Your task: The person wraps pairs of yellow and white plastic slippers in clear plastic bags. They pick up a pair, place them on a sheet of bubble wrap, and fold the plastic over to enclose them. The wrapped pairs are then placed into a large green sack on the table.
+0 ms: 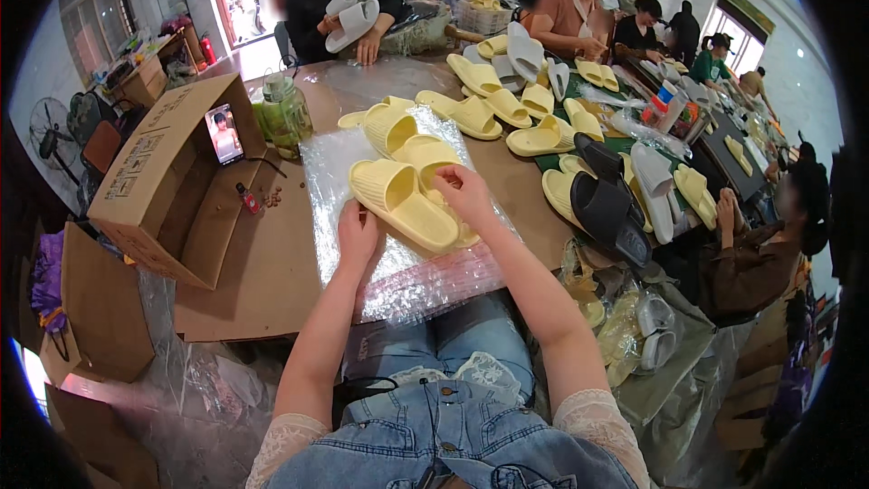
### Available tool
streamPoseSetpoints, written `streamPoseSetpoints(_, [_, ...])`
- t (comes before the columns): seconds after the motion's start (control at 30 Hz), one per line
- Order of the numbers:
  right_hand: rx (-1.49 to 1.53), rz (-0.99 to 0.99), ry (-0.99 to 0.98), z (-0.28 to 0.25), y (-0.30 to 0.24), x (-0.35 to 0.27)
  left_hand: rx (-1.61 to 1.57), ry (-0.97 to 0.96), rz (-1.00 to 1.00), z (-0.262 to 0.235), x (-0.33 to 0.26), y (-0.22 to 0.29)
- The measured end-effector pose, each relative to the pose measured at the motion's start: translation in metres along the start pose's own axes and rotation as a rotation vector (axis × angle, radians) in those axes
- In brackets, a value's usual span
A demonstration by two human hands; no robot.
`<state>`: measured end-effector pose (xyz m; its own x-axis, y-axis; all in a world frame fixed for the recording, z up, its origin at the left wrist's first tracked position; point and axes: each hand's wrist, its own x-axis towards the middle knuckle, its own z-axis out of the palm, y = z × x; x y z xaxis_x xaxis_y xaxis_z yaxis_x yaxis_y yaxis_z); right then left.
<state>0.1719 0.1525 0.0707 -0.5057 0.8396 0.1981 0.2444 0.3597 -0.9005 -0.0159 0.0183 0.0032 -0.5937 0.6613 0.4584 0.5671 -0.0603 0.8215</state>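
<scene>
A pair of yellow slippers (406, 208) lies in front of me, one overlapping the other, on a stack of clear plastic bags (337, 167). My left hand (357, 235) is closed at the near slipper's left edge, its fingertips partly hidden by the sole. On the other side my right hand (464, 196) pinches the pair at the right, beside the strap. Just beyond them sits another yellow slipper (390, 129), touching the pair. The bags reach the table's near edge, where pinkish print shows through the film.
An open cardboard box (163, 177) stands at left, a phone (224, 134) propped inside. Behind it is a large green-tinted jar (286, 113). Yellow, grey and black slippers (608, 204) pile up at right. Co-workers sit around the table; one across from me holds grey slippers (351, 20).
</scene>
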Motion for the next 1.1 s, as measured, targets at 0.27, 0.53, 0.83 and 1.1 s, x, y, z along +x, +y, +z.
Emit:
streamPoseSetpoints(0.27, [-0.545,-0.053,0.062,0.041,-0.016,-0.015,-0.201,0.066,-0.140,-0.005,-0.001,0.013])
streamPoseSetpoints(0.53, [-0.827,-0.088,0.015,0.054,-0.023,0.010,-0.692,0.099,-0.323,-0.012,0.009,-0.005])
streamPoseSetpoints(0.83, [-0.622,-0.203,0.183,0.033,-0.010,-0.024,-0.746,-0.147,-0.196,-0.007,0.005,-0.006])
streamPoseSetpoints(1.1, [-0.762,-0.090,0.161,0.033,0.006,-0.047,-0.235,-0.150,-0.114,-0.002,0.000,0.007])
